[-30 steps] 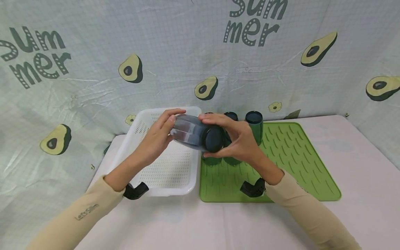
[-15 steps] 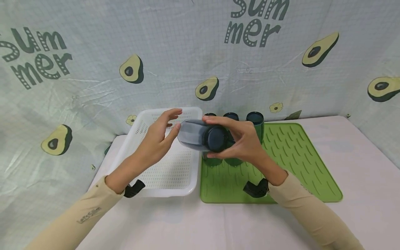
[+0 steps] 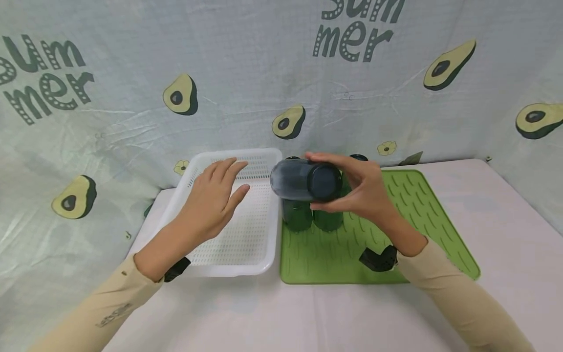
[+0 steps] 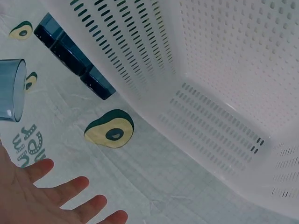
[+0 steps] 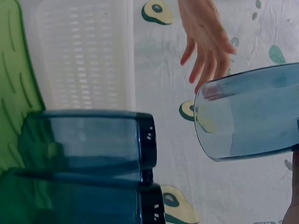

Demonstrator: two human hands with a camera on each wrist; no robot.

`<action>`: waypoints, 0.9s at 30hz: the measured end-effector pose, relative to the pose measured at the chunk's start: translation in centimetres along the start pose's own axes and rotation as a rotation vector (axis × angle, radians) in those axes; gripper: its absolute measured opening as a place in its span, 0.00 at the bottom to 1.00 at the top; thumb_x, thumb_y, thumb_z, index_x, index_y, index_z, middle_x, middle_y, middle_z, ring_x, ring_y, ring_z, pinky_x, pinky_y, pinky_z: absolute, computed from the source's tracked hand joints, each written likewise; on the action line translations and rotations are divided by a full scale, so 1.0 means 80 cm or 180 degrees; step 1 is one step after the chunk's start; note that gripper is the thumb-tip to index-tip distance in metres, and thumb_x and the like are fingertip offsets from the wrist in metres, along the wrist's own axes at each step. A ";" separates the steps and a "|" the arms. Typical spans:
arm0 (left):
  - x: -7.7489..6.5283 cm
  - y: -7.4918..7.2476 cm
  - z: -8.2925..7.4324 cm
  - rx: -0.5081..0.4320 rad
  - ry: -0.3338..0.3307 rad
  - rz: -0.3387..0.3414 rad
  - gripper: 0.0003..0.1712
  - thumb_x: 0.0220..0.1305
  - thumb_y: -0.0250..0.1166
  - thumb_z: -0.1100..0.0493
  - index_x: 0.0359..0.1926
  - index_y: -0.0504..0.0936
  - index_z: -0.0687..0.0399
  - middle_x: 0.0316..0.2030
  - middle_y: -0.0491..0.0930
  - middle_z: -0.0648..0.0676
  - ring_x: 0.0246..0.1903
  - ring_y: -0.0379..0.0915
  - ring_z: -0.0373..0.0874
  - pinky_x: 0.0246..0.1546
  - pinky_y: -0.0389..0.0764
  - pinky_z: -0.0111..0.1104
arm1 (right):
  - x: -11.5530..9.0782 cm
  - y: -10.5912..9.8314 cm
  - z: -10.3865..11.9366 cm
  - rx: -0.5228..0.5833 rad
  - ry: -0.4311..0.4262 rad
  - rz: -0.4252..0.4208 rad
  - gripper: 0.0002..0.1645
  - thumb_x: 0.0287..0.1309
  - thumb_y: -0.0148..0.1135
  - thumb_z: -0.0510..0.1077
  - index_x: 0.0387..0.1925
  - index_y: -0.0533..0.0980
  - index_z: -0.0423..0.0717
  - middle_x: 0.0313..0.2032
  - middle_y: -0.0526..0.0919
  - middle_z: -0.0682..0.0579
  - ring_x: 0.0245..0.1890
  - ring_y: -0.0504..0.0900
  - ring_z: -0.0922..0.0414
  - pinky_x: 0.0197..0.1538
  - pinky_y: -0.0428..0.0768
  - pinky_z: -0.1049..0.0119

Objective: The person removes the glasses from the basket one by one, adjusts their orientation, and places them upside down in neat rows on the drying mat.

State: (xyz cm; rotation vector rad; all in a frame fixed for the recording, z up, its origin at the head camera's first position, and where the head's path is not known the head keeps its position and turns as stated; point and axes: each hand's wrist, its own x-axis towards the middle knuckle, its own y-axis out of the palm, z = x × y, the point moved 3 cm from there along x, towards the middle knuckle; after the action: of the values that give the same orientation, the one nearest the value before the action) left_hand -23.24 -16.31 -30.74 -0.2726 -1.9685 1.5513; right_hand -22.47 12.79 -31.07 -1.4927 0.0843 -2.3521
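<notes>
My right hand (image 3: pixel 362 188) grips a clear blue drinking glass (image 3: pixel 290 180) by its dark, thick base end. The glass is tipped on its side in the air, mouth toward the left. My left hand (image 3: pixel 208 198) is over the white basket (image 3: pixel 269 264), fingers spread and holding nothing, apart from the glass. Below the held glass, several similar glasses (image 3: pixel 296 218) stand upside down on the green drying mat (image 3: pixel 352 266), partly hidden by it and by my right hand. In the right wrist view, two of these glasses (image 5: pixel 93 140) show their dark bases.
The perforated basket stands directly left of the mat on a pale tablecloth (image 3: pixel 281 318). Behind both rises a white curtain (image 3: pixel 237 63) printed with avocados. The mat's ridged right part (image 3: pixel 422 220) extends beyond the glasses.
My left hand has let go of the glass and moved left, its fingers spreading. My right hand has carried the glass to the right, over the standing glasses.
</notes>
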 end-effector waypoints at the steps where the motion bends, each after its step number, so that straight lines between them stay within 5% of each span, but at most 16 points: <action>1: -0.001 -0.001 0.002 0.0010 -0.0048 0.0025 0.35 0.81 0.43 0.40 0.76 0.61 0.57 0.74 0.58 0.64 0.73 0.52 0.65 0.67 0.58 0.64 | -0.001 -0.003 0.001 -0.0015 0.0019 0.0000 0.45 0.40 0.85 0.40 0.60 0.75 0.26 0.59 0.82 0.41 0.61 0.80 0.45 0.63 0.77 0.52; 13: -0.022 -0.024 0.006 0.0264 -0.0217 0.0184 0.36 0.78 0.49 0.37 0.77 0.61 0.51 0.75 0.57 0.64 0.74 0.48 0.67 0.69 0.54 0.65 | -0.009 -0.038 0.016 -0.0330 0.0210 -0.0039 0.44 0.43 0.84 0.41 0.60 0.75 0.25 0.58 0.83 0.41 0.61 0.80 0.48 0.64 0.77 0.55; 20: -0.037 -0.029 0.010 0.0309 -0.0228 0.0187 0.36 0.77 0.49 0.38 0.76 0.61 0.51 0.75 0.57 0.64 0.74 0.47 0.68 0.69 0.53 0.65 | -0.016 -0.054 0.024 -0.0519 0.0375 -0.0062 0.48 0.30 0.83 0.24 0.61 0.75 0.26 0.59 0.83 0.45 0.61 0.80 0.50 0.66 0.75 0.56; 27: -0.046 -0.031 0.014 0.0302 -0.0209 0.0148 0.36 0.77 0.49 0.37 0.76 0.61 0.51 0.76 0.56 0.64 0.74 0.47 0.68 0.69 0.52 0.64 | -0.024 -0.069 0.032 -0.0733 0.0459 -0.0117 0.48 0.33 0.86 0.32 0.60 0.75 0.27 0.58 0.83 0.46 0.61 0.80 0.52 0.66 0.75 0.60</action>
State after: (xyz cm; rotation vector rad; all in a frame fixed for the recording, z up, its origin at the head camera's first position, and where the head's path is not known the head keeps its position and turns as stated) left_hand -20.44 -19.83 -29.80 -0.2326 -1.9439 1.6978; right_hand -20.94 18.96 -30.28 -1.4314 0.3785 -2.5488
